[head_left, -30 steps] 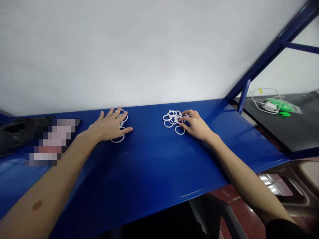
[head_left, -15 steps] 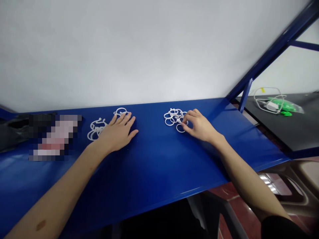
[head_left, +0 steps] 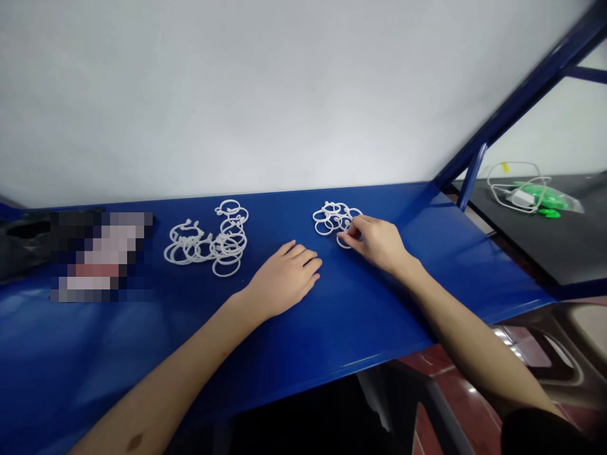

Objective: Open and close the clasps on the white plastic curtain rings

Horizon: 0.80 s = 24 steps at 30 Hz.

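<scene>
Two heaps of white plastic rings lie on a blue shelf (head_left: pixel 360 316). The larger left heap (head_left: pixel 208 243) sits apart from both hands. My left hand (head_left: pixel 284 278) rests flat on the shelf between the heaps, fingers stretched out, holding nothing. My right hand (head_left: pixel 377 243) is at the near edge of the smaller right heap (head_left: pixel 332 218), its thumb and fingers pinched on a white ring (head_left: pixel 344 240).
A white wall rises behind the shelf. A blue frame post (head_left: pixel 472 177) stands at the right end. Beyond it a black table (head_left: pixel 559 246) carries a white cable with charger (head_left: pixel 516 189) and green plastic pieces (head_left: pixel 545 199). A blurred patch lies at the left.
My left hand has lifted off the left heap and slid right to the middle of the shelf, uncovering those rings. My right hand closed its fingers on a ring at the right heap.
</scene>
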Motion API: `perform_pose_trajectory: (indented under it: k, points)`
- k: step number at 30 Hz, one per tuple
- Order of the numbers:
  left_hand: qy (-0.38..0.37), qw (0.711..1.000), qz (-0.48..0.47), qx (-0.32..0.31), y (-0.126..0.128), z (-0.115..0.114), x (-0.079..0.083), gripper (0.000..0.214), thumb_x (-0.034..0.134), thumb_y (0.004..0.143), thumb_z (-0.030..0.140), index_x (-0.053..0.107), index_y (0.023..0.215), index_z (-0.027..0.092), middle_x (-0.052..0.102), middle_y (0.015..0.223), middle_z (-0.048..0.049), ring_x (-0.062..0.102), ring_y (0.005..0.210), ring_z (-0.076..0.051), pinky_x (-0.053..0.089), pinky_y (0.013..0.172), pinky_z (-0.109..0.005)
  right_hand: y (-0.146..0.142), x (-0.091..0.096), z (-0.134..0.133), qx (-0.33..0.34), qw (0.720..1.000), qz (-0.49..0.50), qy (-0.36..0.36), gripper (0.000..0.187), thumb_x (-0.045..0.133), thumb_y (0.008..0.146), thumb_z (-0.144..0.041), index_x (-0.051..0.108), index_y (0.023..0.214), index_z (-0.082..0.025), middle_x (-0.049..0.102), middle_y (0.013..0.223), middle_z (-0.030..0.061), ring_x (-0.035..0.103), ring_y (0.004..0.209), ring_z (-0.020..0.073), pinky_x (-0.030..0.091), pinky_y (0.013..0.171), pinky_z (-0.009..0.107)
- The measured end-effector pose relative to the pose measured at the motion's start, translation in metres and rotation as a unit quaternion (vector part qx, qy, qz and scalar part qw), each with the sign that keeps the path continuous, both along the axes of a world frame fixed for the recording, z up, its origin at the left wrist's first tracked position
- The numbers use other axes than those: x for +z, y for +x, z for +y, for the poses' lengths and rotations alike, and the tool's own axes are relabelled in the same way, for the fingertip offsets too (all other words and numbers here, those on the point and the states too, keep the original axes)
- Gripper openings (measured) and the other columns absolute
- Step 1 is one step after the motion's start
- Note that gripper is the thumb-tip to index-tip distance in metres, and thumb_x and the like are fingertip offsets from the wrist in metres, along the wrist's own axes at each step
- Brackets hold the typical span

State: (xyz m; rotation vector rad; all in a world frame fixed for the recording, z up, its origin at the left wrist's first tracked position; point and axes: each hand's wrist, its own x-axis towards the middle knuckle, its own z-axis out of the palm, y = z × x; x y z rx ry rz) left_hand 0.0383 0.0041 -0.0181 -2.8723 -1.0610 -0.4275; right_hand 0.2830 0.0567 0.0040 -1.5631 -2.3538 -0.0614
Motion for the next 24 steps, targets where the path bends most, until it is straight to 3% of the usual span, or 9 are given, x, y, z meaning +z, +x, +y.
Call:
perform_pose_trajectory:
  k: [4, 9, 13, 17, 24]
  points:
    - [0.014, 0.999, -0.049, -0.007, -0.004, -0.003, -0.014, 0.032, 0.045, 0.103, 0.027, 0.068, 0.122, 0.015, 0.068, 0.130, -0.0105, 0.061, 0.120, -0.026, 0.046, 0.107, -0.047, -0.011, -0.009, -0.002, -0.035, 0.999, 0.008, -0.005, 0.032, 0.069, 0.091, -0.045, 0.059, 0.075, -0.020, 0.070, 0.079, 0.0005, 0.060, 0.065, 0.0142, 0.028, 0.054, 0.027]
    - [0.000, 0.997, -0.073, -0.002, -0.008, -0.004, -0.017, 0.031, 0.047, 0.102, 0.027, 0.068, 0.121, 0.015, 0.069, 0.130, -0.0099, 0.060, 0.121, -0.027, 0.047, 0.107, -0.048, -0.018, -0.010, -0.006, -0.052, 0.998, 0.012, -0.017, 0.035, 0.069, 0.090, -0.052, 0.061, 0.078, -0.020, 0.071, 0.081, 0.0019, 0.061, 0.065, 0.0158, 0.030, 0.055, 0.028]
    - [-0.006, 0.997, -0.077, 0.000, -0.007, -0.004, -0.016, 0.031, 0.047, 0.103, 0.027, 0.068, 0.122, 0.015, 0.068, 0.132, -0.0094, 0.059, 0.124, -0.027, 0.046, 0.109, -0.049, -0.005, 0.004, -0.006, 0.008, 0.999, 0.031, -0.022, 0.034, 0.067, 0.091, -0.053, 0.063, 0.083, -0.019, 0.071, 0.088, 0.0033, 0.063, 0.074, 0.0174, 0.040, 0.062, 0.028]
    - [-0.008, 0.997, -0.076, 0.000, -0.007, -0.005, -0.016, 0.032, 0.046, 0.103, 0.028, 0.068, 0.122, 0.015, 0.068, 0.132, -0.0093, 0.059, 0.124, -0.028, 0.046, 0.109, -0.049, 0.014, 0.012, -0.002, 0.075, 0.995, 0.001, -0.071, 0.026, 0.072, 0.087, -0.046, 0.071, 0.095, -0.021, 0.064, 0.106, 0.0060, 0.064, 0.085, 0.0192, 0.048, 0.070, 0.031]
    - [-0.020, 0.996, -0.088, 0.001, -0.008, -0.004, -0.017, 0.029, 0.049, 0.102, 0.027, 0.068, 0.121, 0.017, 0.068, 0.132, -0.0087, 0.059, 0.124, -0.026, 0.046, 0.108, -0.048, 0.014, 0.006, -0.002, 0.117, 0.987, -0.033, -0.101, 0.014, 0.065, 0.093, -0.030, 0.071, 0.094, -0.018, 0.056, 0.112, 0.0083, 0.058, 0.073, 0.0141, 0.049, 0.068, 0.031]
